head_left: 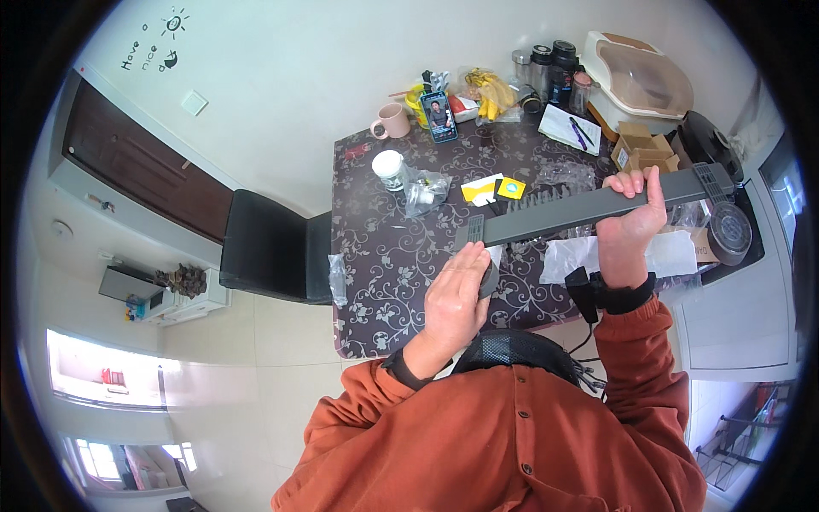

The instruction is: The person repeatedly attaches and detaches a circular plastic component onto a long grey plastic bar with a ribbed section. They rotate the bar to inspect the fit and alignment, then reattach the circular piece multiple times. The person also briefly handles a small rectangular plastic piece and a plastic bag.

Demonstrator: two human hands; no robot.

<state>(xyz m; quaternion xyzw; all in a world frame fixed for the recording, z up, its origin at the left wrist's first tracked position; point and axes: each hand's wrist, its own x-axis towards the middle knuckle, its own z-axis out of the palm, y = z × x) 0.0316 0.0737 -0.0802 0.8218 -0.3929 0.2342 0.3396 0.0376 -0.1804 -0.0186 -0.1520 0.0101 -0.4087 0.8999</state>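
Observation:
A long, flat dark grey bar [572,213] with slotted, grid-like ends spans the space over the table, its right end farther away than its left. My left hand [458,290] pinches its left end with the fingers close together. A dark curved part [490,279] shows beside that hand, partly hidden. My right hand [633,209] grips the bar right of its middle, thumb and fingers coming up around its edges. What the bar is for I cannot tell. Beneath it lie crumpled clear plastic [567,175] and a white sheet [559,258].
A patterned dark table [384,290] carries a white tub [389,169], a bagged item [425,194], yellow cards [510,189], a phone [439,117], a pink mug [392,121], bananas [490,96], a notebook [568,129] and an opened cardboard box [641,149]. A black chair [269,247] stands left.

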